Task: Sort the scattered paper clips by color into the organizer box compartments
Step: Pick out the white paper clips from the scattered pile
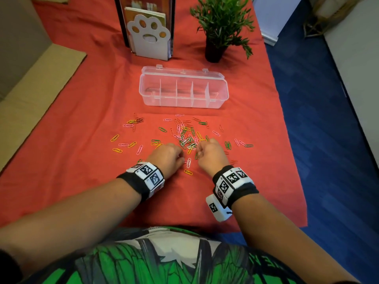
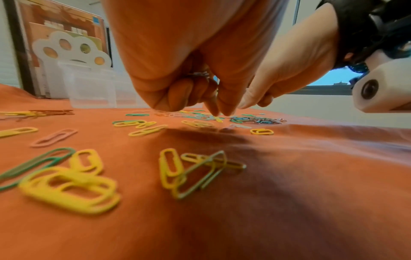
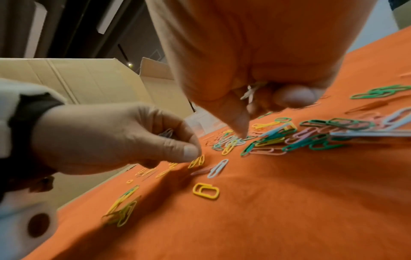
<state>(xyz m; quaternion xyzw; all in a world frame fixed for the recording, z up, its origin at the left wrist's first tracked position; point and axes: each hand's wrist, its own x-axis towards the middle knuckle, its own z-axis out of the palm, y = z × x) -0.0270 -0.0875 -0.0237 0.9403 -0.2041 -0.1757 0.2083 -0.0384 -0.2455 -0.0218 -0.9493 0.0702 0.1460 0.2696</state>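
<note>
Paper clips [image 1: 185,138] in yellow, green, pink and white lie scattered on the red cloth, thickest in a central pile. The clear organizer box [image 1: 222,87] stands behind them with its lid open and its compartments bare. My left hand [image 1: 181,158] hovers at the pile's near edge, fingers curled round a few white clips [image 2: 200,73] in the palm. My right hand [image 1: 198,150] is just to its right, also curled, keeping white clips [image 3: 250,92] in the palm while its fingertip [image 3: 242,130] touches the pile. A loose white clip [image 1: 188,162] lies between the hands.
A paw-shaped white bookend [image 1: 148,37] with books and a potted plant [image 1: 220,27] stand behind the box. Cardboard [image 1: 37,85] lies along the left side. The cloth's right edge [image 1: 287,119] drops to a blue floor. A yellow clip [image 1: 188,172] lies near my wrists.
</note>
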